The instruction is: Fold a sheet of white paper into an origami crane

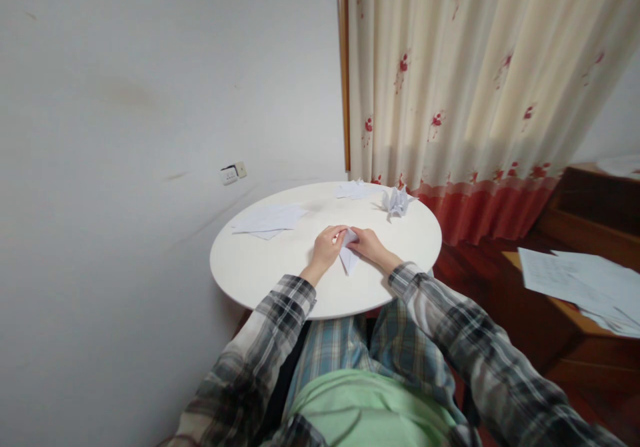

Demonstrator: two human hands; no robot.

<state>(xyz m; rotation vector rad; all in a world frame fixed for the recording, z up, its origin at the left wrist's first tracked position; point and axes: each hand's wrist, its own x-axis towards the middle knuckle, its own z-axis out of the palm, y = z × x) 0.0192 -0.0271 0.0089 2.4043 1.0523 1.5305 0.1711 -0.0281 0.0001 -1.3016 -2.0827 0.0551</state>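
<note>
A small folded piece of white paper (349, 259) is held between my two hands, just above the front middle of the round white table (260, 267). Its lower end narrows to a point toward me. My left hand (329, 245) pinches its upper left edge. On the other side, my right hand (369, 243) grips the upper right edge, fingers bent around it. The fingers partly cover the top of the paper, so its exact folds are hard to make out.
Flat white sheets (273, 219) lie on the table's left side. Several folded paper pieces (397, 201) are heaped at the back right, near more papers (357, 189). A wall (125, 233) borders the left. Printed sheets (585, 280) rest on a wooden cabinet (555, 313) at right.
</note>
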